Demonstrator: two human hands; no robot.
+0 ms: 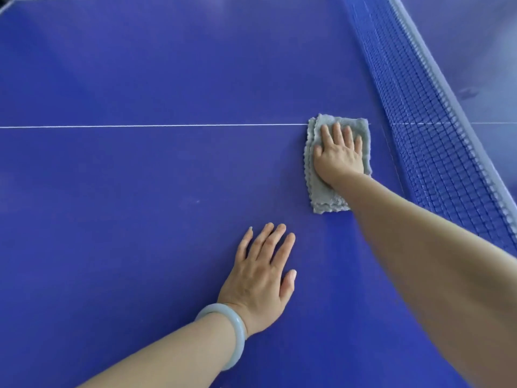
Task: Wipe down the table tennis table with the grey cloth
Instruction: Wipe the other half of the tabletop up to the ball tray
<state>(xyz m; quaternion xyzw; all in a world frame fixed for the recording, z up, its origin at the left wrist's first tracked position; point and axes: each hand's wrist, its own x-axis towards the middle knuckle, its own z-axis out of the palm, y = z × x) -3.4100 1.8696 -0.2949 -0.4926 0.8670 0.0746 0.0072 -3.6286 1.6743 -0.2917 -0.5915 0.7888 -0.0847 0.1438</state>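
Pressing: right hand [340,155], fingers flat, narrow spread, on folded grey cloth [321,189]
Cloth: over white centre line [140,126], near net [436,152]
Left hand [258,278]: flat, fingers slightly apart, on blue table tennis table [140,205]

Right hand [338,156] flat, outstretched, left hand [260,278] flat, fingers [275,242] spread

Both arms are bare — no sleeves showing at all. Only thing worn is a chunky, smooth pale grey-green bangle [229,331] on the left wrist — looks jade-ish.
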